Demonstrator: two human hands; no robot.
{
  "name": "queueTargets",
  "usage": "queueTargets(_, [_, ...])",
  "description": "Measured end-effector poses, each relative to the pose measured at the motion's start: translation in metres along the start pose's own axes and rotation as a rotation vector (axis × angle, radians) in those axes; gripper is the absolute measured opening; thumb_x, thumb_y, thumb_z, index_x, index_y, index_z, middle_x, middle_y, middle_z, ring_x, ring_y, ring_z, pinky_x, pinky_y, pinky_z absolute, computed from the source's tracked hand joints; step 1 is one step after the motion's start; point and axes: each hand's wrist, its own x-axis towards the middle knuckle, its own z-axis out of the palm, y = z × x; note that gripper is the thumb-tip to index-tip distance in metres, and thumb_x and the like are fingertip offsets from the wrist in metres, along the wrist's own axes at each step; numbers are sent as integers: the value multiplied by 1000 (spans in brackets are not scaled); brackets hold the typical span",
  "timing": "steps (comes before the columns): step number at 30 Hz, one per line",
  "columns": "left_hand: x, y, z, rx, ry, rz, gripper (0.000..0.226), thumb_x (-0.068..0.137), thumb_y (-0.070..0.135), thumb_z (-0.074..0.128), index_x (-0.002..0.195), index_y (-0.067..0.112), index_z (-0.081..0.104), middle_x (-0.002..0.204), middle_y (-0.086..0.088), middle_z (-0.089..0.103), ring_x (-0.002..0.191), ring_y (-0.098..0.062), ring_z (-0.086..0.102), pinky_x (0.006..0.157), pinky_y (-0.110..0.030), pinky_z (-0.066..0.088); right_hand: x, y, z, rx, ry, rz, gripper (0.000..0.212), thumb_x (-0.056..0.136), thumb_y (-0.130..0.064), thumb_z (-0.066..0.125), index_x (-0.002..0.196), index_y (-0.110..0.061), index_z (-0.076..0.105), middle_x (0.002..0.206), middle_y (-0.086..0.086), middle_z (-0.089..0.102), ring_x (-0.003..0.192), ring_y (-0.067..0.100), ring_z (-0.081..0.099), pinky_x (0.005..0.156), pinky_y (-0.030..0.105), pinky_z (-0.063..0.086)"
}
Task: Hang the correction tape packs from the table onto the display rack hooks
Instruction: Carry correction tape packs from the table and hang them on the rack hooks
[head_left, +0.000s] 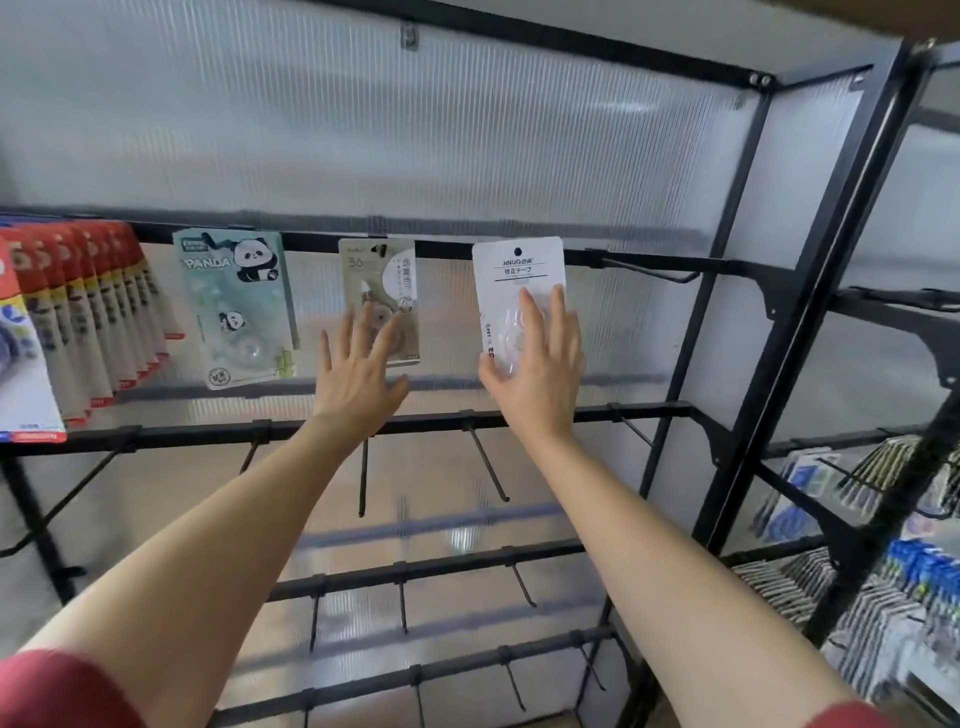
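Correction tape packs (236, 306) hang along the top rail of the display rack (197, 432); the lower hooks (488, 462) are bare.
My right hand (535, 364) lies flat on the white pack (514, 280), apparently hooked; my left hand (358, 374) is spread wide at the beige pack (379, 275). How many remain, I cannot tell.

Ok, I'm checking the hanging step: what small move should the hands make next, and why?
Probably ease the right hand off the white pack. Its punched hole sits level with the top rail and the hand lies flat on its front, so it looks hung. The left hand is free to catch it.
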Motion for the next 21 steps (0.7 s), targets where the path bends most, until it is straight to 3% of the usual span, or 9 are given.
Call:
queueTargets(4, [4, 1, 7, 13, 1, -20, 75, 95, 46, 48, 153, 24, 5, 160, -10, -9, 147, -30, -11, 115, -46, -11, 4, -1, 6, 16, 69, -20, 70, 75, -43, 52, 139, -15, 46, 149, 19, 36, 130, 46, 40, 88, 58, 43])
queueTargets(9, [12, 4, 12, -10, -10, -10, 76, 96, 43, 48, 153, 27, 1, 160, -9, -12, 146, -31, -11, 117, -46, -7, 1, 7, 14, 39, 128, -17, 70, 77, -45, 51, 140, -16, 42, 150, 18, 35, 132, 44, 37, 91, 57, 41])
queueTargets(14, [17, 4, 19, 17, 6, -11, 79, 96, 42, 48, 153, 27, -5, 158, -9, -20, 146, -32, -15, 116, -47, -9, -5, 12, 19, 44, 72, -30, 71, 77, -49, 48, 140, -21, 34, 150, 19, 35, 133, 45, 37, 94, 57, 39])
queueTargets(18, [24, 3, 18, 30, 64, -14, 84, 95, 38, 51, 152, 27, -9, 157, -11, -23, 145, -34, -17, 115, -48, -13, 6, 13, 25, 39, 28, -7, 70, 76, -49, 47, 139, -17, 42, 148, 20, 37, 131, 46, 40, 91, 59, 41])
queueTargets(21, [34, 5, 10, 18, 101, -11, 79, 96, 41, 46, 152, 26, -8, 158, -11, -21, 145, -34, -18, 115, -47, -14, 13, 14, 32, 38, -4, 11, 70, 76, -44, 56, 139, -13, 47, 149, 20, 36, 131, 46, 39, 91, 60, 40])
